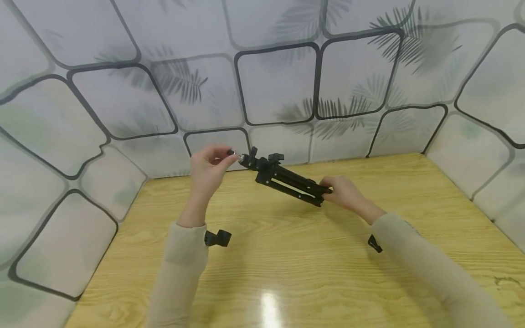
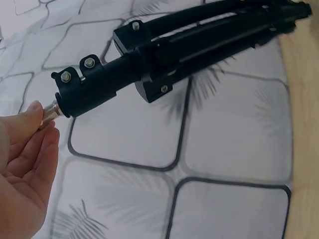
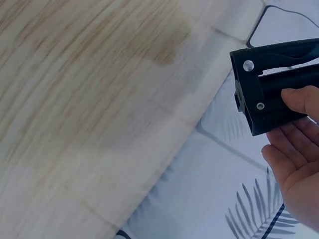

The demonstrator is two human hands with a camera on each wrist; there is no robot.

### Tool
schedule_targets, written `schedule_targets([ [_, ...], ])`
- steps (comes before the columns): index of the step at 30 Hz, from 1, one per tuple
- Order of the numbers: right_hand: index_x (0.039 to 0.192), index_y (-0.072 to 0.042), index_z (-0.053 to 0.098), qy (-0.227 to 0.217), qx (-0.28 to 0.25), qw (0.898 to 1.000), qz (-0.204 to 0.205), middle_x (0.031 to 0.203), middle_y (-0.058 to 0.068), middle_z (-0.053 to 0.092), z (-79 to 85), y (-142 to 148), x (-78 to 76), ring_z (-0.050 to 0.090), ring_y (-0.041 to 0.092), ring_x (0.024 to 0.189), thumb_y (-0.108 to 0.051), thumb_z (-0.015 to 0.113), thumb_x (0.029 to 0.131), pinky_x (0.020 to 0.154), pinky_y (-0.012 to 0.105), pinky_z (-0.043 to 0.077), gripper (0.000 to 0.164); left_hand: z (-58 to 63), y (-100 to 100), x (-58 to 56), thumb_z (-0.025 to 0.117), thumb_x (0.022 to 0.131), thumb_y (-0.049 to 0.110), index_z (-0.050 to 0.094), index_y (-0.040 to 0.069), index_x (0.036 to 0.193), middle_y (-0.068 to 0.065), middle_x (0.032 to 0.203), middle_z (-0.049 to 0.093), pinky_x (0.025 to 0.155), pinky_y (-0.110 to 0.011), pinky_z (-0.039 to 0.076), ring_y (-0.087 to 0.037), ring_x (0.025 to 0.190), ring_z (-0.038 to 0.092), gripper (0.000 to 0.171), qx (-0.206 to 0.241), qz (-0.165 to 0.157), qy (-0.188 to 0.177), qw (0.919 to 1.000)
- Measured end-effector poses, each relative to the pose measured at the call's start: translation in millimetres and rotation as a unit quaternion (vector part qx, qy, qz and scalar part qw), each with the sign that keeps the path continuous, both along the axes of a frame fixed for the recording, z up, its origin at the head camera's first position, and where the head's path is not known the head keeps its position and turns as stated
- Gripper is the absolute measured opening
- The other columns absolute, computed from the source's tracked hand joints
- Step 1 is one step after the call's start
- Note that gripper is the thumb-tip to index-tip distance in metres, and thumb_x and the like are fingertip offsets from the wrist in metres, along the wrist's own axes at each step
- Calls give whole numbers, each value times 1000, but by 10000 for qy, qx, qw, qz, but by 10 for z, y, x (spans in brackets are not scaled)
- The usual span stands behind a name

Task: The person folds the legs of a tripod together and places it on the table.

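Note:
A folded black light stand (image 1: pixel 266 172) is held in the air over the table, slanting down to the right. In the head view, my left hand (image 1: pixel 207 173) is at its upper end. Thumb and fingers pinch the silver metal tip (image 2: pixel 50 114), seen close up in the left wrist view. My right hand (image 1: pixel 342 193) grips the lower end of the folded legs. The right wrist view shows the thumb lying on a black leg (image 3: pixel 289 89) near a riveted bracket, with the fingers underneath. A black knob (image 1: pixel 276 157) sticks up from the stand's collar.
The wooden table (image 1: pixel 254 264) spreads beneath both hands. Behind and at both sides stand cloth walls (image 1: pixel 279 86) with a pattern of rounded squares and leaves. Small black devices (image 1: pixel 219 238) are worn at the wrists.

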State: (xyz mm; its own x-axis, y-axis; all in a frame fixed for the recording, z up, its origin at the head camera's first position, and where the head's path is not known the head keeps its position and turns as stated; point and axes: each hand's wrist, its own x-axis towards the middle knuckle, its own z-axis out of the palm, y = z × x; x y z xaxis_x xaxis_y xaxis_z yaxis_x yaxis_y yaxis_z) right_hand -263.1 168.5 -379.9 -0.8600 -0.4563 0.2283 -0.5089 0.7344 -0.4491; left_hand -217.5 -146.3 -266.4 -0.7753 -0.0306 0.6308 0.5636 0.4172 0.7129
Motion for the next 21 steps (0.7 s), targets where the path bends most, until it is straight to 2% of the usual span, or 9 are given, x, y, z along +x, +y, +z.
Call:
schedule_targets([
  [5,98,5,62,69,219,9997,-41,93,17,63,23,57,1,58,33,85,-1,65,76,72,45,47,23,-159,-144,-2,69,76,6,66,-4,90,-12,77,60,66,-22,50,-20,72,59,18,-363,54,-584,9976],
  [9,102,6,60,78,398,9990,-190,97,19,61,19,112,3,57,34,88,0,64,76,75,45,47,27,-285,-233,-18,69,77,8,66,-2,91,-12,77,60,65,-28,51,-22,71,60,18,-835,81,-933,9921],
  [16,106,7,59,36,700,9971,-307,102,20,60,42,178,29,56,35,92,-1,64,77,76,45,46,31,-559,-371,-78,66,80,12,64,0,94,-11,87,63,70,-32,51,-23,80,60,19,-1645,-88,-1847,9689],
  [21,106,7,58,141,939,9949,-330,102,21,60,58,199,37,57,34,89,-1,63,77,75,45,46,31,-758,-423,-127,66,80,10,64,0,92,-11,87,63,70,-33,50,-23,80,59,16,-2016,-362,-2084,9564],
])
